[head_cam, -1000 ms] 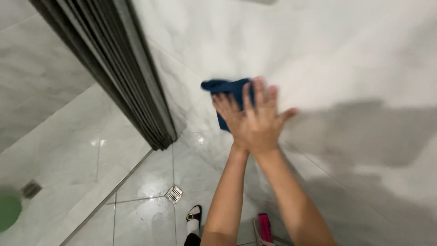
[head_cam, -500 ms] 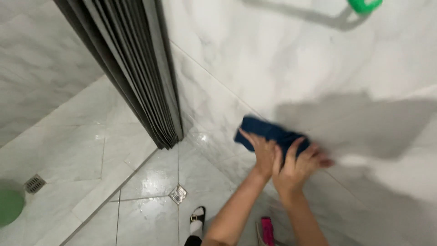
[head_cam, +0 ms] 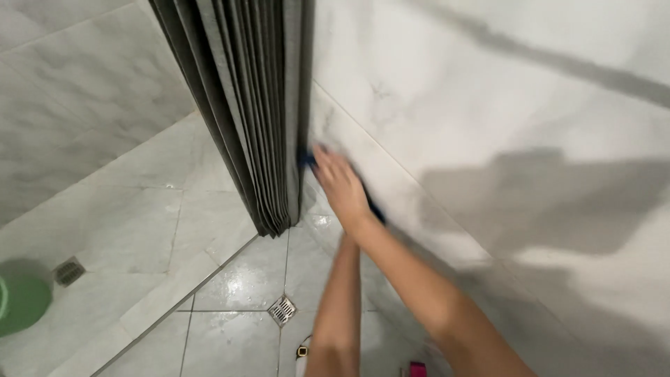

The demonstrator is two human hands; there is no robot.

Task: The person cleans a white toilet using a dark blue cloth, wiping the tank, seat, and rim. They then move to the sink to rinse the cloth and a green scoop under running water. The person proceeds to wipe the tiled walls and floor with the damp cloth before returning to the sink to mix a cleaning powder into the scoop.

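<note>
My right hand (head_cam: 342, 187) lies flat on a dark blue cloth (head_cam: 308, 160) and presses it against the white marble wall (head_cam: 488, 91), right beside the dark pleated curtain (head_cam: 244, 105). Only the cloth's edges show, at the fingertips and under the wrist. My left forearm (head_cam: 340, 293) rises from below to the same spot. Its hand is tucked under the right one on the cloth and is almost wholly hidden.
The wet tiled floor has a square drain (head_cam: 282, 311) below my arms and a second drain (head_cam: 68, 271) at the left. A green bucket (head_cam: 21, 304) stands at the left edge. A pink object (head_cam: 417, 368) and my sandalled foot (head_cam: 303, 349) sit at the bottom.
Both hands slid the cloth along the wall, first down and right, then left to the curtain's edge. They now overlap instead of lying side by side.
</note>
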